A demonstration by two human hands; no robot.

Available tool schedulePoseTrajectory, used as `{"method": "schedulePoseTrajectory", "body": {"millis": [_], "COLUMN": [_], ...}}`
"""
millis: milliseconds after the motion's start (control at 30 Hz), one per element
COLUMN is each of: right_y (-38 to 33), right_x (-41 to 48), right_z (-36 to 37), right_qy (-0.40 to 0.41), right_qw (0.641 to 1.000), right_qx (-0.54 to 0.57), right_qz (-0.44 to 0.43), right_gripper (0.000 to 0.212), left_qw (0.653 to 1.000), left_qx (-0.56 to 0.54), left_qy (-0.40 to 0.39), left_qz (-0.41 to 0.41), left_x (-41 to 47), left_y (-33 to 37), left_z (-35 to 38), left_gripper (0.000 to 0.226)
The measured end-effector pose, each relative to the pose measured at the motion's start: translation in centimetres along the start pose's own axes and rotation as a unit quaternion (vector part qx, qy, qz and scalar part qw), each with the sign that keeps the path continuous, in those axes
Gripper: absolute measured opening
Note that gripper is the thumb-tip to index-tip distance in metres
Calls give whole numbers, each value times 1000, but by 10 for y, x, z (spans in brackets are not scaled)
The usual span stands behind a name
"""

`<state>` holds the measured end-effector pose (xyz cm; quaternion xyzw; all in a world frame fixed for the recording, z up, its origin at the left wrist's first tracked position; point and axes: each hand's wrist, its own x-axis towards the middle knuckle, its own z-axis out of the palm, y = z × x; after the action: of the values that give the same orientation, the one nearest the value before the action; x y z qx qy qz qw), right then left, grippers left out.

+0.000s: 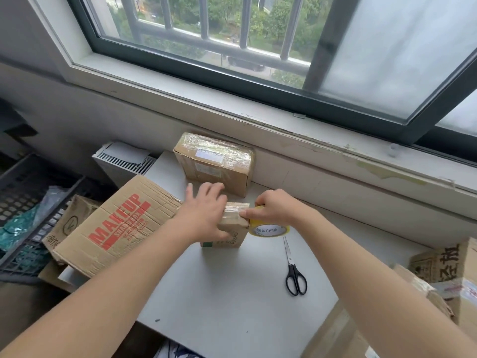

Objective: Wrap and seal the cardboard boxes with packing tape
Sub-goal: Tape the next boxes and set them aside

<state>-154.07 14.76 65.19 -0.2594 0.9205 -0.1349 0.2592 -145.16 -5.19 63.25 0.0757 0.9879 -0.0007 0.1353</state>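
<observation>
The left hand (pixel 204 211) lies spread over the top and left side of a small cardboard box (pixel 233 229), its fingers fairly straight and pressing down, with the thumb reaching along the near face; it holds the box in place rather than closing round it. The right hand (pixel 275 208) comes in from the other side with its fingers curled over a roll of packing tape (pixel 268 229), which it grips against the right edge of the box, its fingertips touching the glossy taped strip on the box's top. So the small cardboard box stands directly between the two hands, touched by both, on the white desk (pixel 232 293) a little left of its middle. The roll has a yellowish rim and a white core printed "MADE IN CHINA". Just to the right, below the roll, a pair of black-handled scissors (pixel 295 270) lies closed on the desk, apart from the box, blades pointing away from the person. Behind the hands, close to the wall under the window sill (pixel 322 140), sits a larger box already wrapped (pixel 214 162) in shiny clear tape. Left of the desk a big carton marked MAKEUP (pixel 113 226) leans tilted, with a black crate (pixel 25 200) beyond it, and further cartons (pixel 444 262) crowd the right edge
</observation>
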Motion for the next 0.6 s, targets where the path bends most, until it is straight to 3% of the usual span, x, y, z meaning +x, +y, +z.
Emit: {"method": "schedulePoseTrajectory", "body": {"millis": [133,267,467,600], "right_y": [-17,-12,-7,-3], "right_x": [7,3,-2,-5], "right_z": [9,17,20,20], "right_qy": [23,35,40,8], "right_qw": [999,998,992,990], "right_qx": [-8,37,89,129], "right_qz": [21,47,82,58], "right_gripper": [50,57,59,59], "left_qw": [998,994,994,994], "left_qx": [-21,11,-14,-33], "left_qy": [60,105,110,105], "left_qz": [0,-4,6,28], "left_x": [5,7,11,10], "left_y": [35,30,29,23], "left_z": [12,20,20,19], "left_gripper": [93,85,76,69]}}
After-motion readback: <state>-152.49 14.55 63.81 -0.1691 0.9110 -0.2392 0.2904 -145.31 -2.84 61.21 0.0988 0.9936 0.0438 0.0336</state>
